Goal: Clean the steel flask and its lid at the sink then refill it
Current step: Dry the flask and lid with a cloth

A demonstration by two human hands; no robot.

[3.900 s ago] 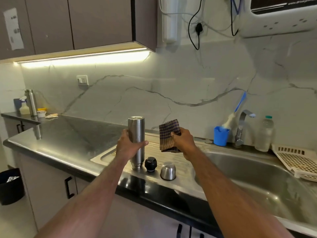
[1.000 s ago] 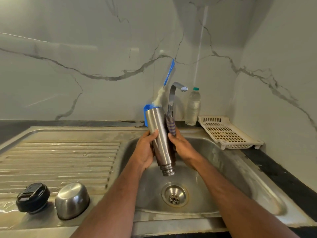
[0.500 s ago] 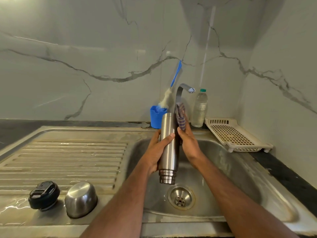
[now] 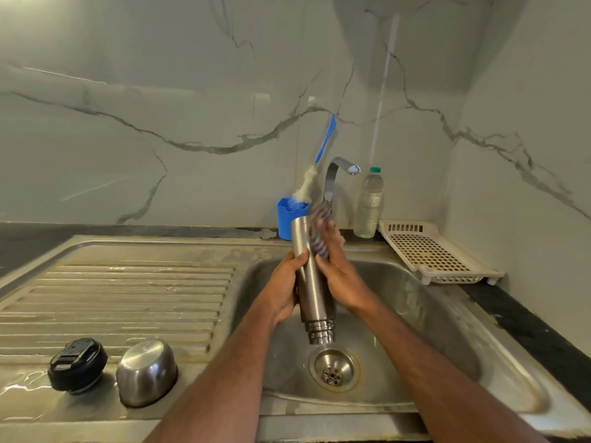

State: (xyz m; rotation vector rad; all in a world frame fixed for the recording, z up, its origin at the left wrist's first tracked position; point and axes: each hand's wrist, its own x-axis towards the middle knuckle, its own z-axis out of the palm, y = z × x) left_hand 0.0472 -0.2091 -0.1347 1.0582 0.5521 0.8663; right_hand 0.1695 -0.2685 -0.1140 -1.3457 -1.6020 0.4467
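A: The steel flask (image 4: pixel 311 282) is hanging upside down over the sink (image 4: pixel 447 314) basin, threaded mouth pointing at the drain (image 4: pixel 334 367), base tilting slightly toward eleven o'clock.

B: And the grips? The left hand (image 4: pixel 284 292) is wrapping its fingers round the flask's middle, grasping it from nine o'clock.

A: Right hand (image 4: pixel 339 276) at three o'clock is clutching a checked cloth (image 4: pixel 319 231) and pressing it against the flask's upper body.

B: Looking outward, at about eight o'clock from the flask, the steel cup lid (image 4: pixel 146 372) is sitting dome-up on the wet drainboard (image 4: pixel 112 298), with the black stopper (image 4: pixel 77 365) just beside it.

A: At twelve o'clock the tap (image 4: pixel 335 177) is standing behind, a blue holder (image 4: pixel 287 219) with a bottle brush (image 4: pixel 319 155) to its left, a plastic bottle (image 4: pixel 368 203) to its right.

B: And a cream tray (image 4: pixel 431 251) is lying at two o'clock on the table (image 4: pixel 543 340).
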